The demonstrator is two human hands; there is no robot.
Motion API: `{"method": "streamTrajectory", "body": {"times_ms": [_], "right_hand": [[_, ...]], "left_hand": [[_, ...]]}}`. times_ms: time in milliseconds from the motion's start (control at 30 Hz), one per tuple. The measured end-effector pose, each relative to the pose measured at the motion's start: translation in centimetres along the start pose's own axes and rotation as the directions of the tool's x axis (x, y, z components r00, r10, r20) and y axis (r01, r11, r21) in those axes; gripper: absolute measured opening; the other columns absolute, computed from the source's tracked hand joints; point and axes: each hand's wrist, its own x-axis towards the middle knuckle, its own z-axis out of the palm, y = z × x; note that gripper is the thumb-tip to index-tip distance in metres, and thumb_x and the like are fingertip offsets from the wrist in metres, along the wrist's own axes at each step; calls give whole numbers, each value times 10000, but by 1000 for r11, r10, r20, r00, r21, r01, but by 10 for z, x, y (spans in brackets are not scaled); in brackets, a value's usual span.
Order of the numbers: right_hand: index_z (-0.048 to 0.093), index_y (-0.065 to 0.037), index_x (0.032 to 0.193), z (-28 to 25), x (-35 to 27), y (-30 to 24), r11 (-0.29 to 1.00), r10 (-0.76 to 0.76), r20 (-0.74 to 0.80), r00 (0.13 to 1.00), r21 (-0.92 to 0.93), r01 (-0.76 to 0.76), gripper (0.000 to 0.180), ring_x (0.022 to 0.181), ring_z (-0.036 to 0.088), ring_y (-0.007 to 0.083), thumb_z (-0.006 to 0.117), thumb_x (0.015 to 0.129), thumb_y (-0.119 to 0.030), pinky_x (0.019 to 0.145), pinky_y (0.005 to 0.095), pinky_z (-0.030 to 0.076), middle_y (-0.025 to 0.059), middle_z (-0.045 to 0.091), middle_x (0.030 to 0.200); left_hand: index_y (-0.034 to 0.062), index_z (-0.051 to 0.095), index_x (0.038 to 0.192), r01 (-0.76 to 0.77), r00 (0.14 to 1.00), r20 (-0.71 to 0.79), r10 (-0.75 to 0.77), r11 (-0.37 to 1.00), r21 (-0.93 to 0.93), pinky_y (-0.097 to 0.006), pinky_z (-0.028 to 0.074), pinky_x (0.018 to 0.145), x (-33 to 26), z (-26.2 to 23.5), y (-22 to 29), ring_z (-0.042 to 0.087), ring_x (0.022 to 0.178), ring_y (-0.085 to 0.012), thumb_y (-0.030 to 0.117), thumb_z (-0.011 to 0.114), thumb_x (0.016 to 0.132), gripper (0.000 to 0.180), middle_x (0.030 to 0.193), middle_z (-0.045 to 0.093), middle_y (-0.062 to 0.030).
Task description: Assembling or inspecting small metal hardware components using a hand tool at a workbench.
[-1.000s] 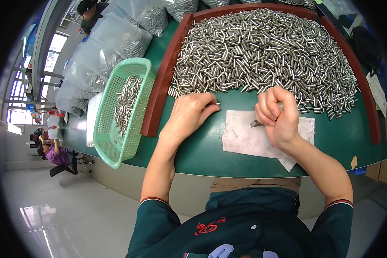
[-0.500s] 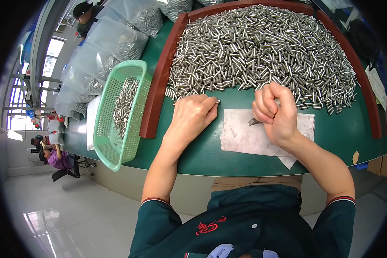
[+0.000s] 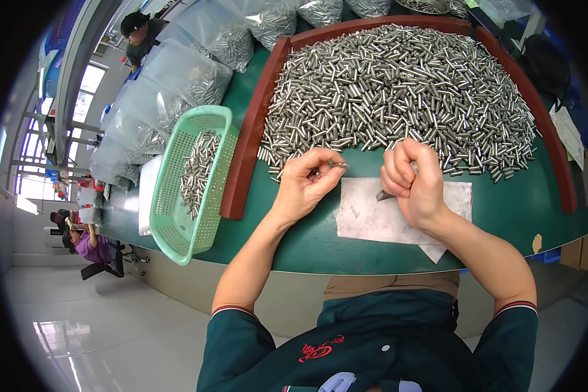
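Note:
My left hand (image 3: 305, 187) is raised just off the near edge of a large heap of small metal pins (image 3: 398, 91). Its thumb and forefinger pinch a metal pin (image 3: 340, 164), whose end sticks out toward the right. Some of the curled fingers may hold more pins, but that is mostly hidden. My right hand (image 3: 417, 186) is closed in a fist above a stained white cloth (image 3: 359, 219). From under that fist pokes the dark, flat end of a grey tool (image 3: 384, 195); the rest is covered by the fingers.
Dark red wooden rails (image 3: 251, 130) border the heap on the green table (image 3: 300, 251). Left of them stands a light green plastic basket (image 3: 166, 222) partly filled with pins. Clear bags of pins (image 3: 189, 72) line the far left. Other people (image 3: 95, 245) are in the left background.
My left hand has come up from palm-down at the heap's edge and turned, bringing the pinched pin into sight. The right fist stays over the cloth. The whole view has shifted slightly.

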Motion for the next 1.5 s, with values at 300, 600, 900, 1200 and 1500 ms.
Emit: {"method": "streamTrajectory", "body": {"times_ms": [300,600,900,1200,1500], "right_hand": [[263,-96,484,2,-2,-2,1000,-18,12,1000,-22,18,386,390,192,78,335,849,-197,375,228,179,-3,260,442],[267,-119,492,-1,0,-1,999,-48,49,998,27,47,410,386,176,79,296,873,-266,402,237,181,-16,241,444],[272,-92,497,-2,-6,3,997,-45,49,998,65,41,369,390,213,67,328,852,-178,379,219,184,-11,269,454],[272,-115,496,1,-6,1,1000,-17,37,999,11,17,394,388,177,75,323,856,-266,390,229,166,-16,249,446],[277,-111,495,2,-7,1,1000,-10,34,999,-19,11,391,394,178,77,320,857,-253,396,230,170,-15,253,448]], "left_hand": [[31,599,814,38,999,-11,-39,999,-27,-164,285,443,1,3,0,350,506,-3,19,620,730,87,579,442,66],[6,589,706,151,943,239,-231,938,313,-265,294,395,-11,23,26,337,398,-90,84,636,664,100,438,347,-7],[5,594,712,156,940,239,-245,929,335,-279,308,401,-12,26,25,356,389,-117,86,639,673,100,438,357,-21],[3,594,708,152,940,241,-241,929,337,-278,310,400,-12,26,26,361,386,-116,84,640,675,99,433,351,-21],[1,590,705,145,942,241,-234,931,336,-277,301,397,-12,26,25,340,382,-113,70,637,670,91,427,336,-19]]}}
